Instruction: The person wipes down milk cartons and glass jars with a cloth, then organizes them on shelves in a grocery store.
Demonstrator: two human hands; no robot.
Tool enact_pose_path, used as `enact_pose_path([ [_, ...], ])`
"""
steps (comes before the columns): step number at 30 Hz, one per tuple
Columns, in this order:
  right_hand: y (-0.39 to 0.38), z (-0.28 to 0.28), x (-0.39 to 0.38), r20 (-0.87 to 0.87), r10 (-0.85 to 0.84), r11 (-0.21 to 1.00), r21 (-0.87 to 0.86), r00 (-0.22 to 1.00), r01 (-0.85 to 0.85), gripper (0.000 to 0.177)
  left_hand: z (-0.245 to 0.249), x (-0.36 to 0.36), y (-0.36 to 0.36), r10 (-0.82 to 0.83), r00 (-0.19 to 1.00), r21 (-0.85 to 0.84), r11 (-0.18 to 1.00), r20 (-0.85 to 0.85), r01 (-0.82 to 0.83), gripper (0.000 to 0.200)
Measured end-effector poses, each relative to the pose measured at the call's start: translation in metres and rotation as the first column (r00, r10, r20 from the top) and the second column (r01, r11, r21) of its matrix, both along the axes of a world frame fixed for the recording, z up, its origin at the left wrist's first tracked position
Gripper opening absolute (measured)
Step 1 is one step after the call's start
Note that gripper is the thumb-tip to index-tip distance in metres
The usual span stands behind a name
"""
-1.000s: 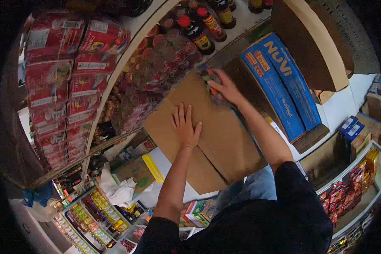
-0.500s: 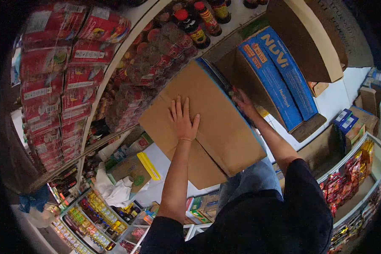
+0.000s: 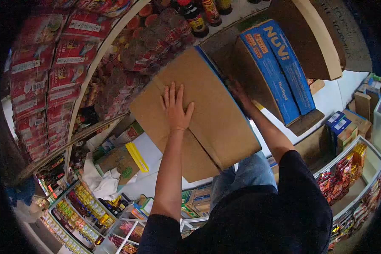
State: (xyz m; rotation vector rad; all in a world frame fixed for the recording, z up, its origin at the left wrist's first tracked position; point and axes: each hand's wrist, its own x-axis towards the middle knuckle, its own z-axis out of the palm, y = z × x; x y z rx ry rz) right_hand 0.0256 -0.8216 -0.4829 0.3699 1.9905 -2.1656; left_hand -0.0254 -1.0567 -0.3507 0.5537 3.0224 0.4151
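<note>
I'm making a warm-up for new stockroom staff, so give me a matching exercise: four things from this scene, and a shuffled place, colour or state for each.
Things:
1. Left hand
2. NuVi carton
3. Right hand
4. Red packs

Places, colours, states:
A. Down at the blue edge of the brown cardboard
B. Stacked at the far left of the view
C. Palm down on the brown cardboard
D. Blue with pale lettering

Right pairs: 1-C, 2-D, 3-A, 4-B

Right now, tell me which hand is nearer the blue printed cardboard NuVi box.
Right. The right hand is between the blue box and the brown cardboard box; the left hand lies on the brown box's top, farther off.
</note>
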Motion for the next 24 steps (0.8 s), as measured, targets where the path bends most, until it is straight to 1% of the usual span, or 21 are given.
enact_pose_path([
  [1, 0.004, 0.008, 0.020, 0.073, -0.034, 0.995, -0.096, 0.997, 0.041, 0.059, -0.001, 0.000, 0.000, -0.003, 1.000, -0.014, 1.000, -0.017, 0.003, 0.062],
  [2, 0.007, 0.017, 0.037, 0.075, -0.035, 0.995, -0.095, 0.997, 0.042, 0.059, -0.001, 0.000, -0.001, -0.009, 0.999, -0.030, 1.000, -0.032, 0.008, 0.062],
  [4, 0.012, 0.037, 0.060, 0.185, -0.046, 0.994, -0.090, 0.982, 0.064, 0.059, 0.000, 0.001, -0.001, -0.008, 1.000, -0.024, 1.000, -0.017, 0.007, 0.062],
  [5, 0.014, 0.043, 0.062, 0.188, -0.052, 0.993, -0.090, 0.981, 0.070, 0.059, 0.001, 0.000, 0.000, -0.004, 1.000, -0.013, 1.000, -0.009, 0.004, 0.061],
  [7, 0.012, 0.060, 0.064, 0.117, -0.042, 0.998, -0.042, 0.992, 0.047, 0.058, 0.001, 0.000, 0.000, -0.008, 1.000, -0.014, 1.000, 0.000, 0.008, 0.061],
  [8, 0.009, 0.101, 0.049, 0.163, -0.021, 0.980, -0.192, 0.986, 0.053, 0.054, 0.002, 0.000, 0.000, -0.006, 1.000, -0.015, 1.000, 0.002, 0.006, 0.061],
  [9, 0.005, 0.108, 0.039, 0.163, -0.031, 0.980, -0.192, 0.986, 0.062, 0.054, 0.002, 0.000, 0.000, -0.016, 1.000, -0.015, 1.000, 0.002, 0.016, 0.061],
  [10, 0.007, 0.108, 0.024, -0.021, 0.031, 0.999, 0.009, 0.999, -0.031, 0.051, 0.001, 0.000, 0.000, -0.017, 1.000, -0.014, 1.000, -0.007, 0.017, 0.061],
  [11, 0.007, 0.106, 0.008, -0.186, 0.130, 0.970, 0.225, 0.974, -0.087, 0.049, 0.000, 0.000, -0.001, -0.016, 1.000, -0.011, 1.000, -0.017, 0.016, 0.062],
  [12, 0.002, 0.101, -0.006, -0.185, 0.128, 0.970, 0.227, 0.974, -0.084, 0.049, 0.001, 0.000, 0.000, -0.019, 1.000, -0.009, 1.000, -0.016, 0.019, 0.062],
  [13, -0.004, 0.094, -0.020, -0.180, 0.030, 0.999, 0.045, 0.983, -0.022, 0.049, 0.001, 0.000, 0.001, -0.010, 1.000, -0.011, 1.000, -0.004, 0.010, 0.062],
  [14, -0.007, 0.087, -0.026, -0.158, -0.068, 0.989, -0.139, 0.985, 0.046, 0.048, 0.002, 0.000, 0.001, -0.003, 1.000, -0.015, 1.000, 0.007, 0.004, 0.062],
  [15, -0.004, 0.080, -0.027, -0.158, -0.072, 0.989, -0.140, 0.985, 0.050, 0.048, 0.001, -0.001, 0.000, -0.008, 1.000, -0.016, 1.000, 0.007, 0.008, 0.062],
  [17, -0.001, 0.069, -0.021, 0.043, -0.099, 0.974, -0.200, 0.994, 0.106, 0.049, -0.001, 0.000, -0.001, -0.028, 0.999, -0.031, 0.999, -0.024, 0.027, 0.063],
  [18, 0.000, 0.058, -0.009, 0.050, -0.109, 0.973, -0.201, 0.993, 0.117, 0.049, -0.001, 0.000, -0.002, -0.038, 0.999, -0.033, 0.999, -0.018, 0.037, 0.063],
  [20, 0.008, 0.030, 0.027, 0.071, -0.057, 0.977, -0.202, 0.996, 0.071, 0.053, -0.001, -0.001, -0.001, -0.046, 0.998, 0.034, 0.998, -0.031, 0.047, 0.061],
  [21, 0.013, 0.025, 0.042, 0.080, -0.031, 0.978, -0.204, 0.996, 0.047, 0.055, -0.002, -0.001, -0.001, -0.057, 0.998, 0.033, 0.998, -0.027, 0.058, 0.061],
  [24, 0.018, 0.032, 0.093, 0.130, -0.074, 0.983, -0.159, 0.989, 0.095, 0.057, -0.005, 0.000, -0.002, -0.047, 0.999, 0.008, 0.999, -0.026, 0.048, 0.061],
])
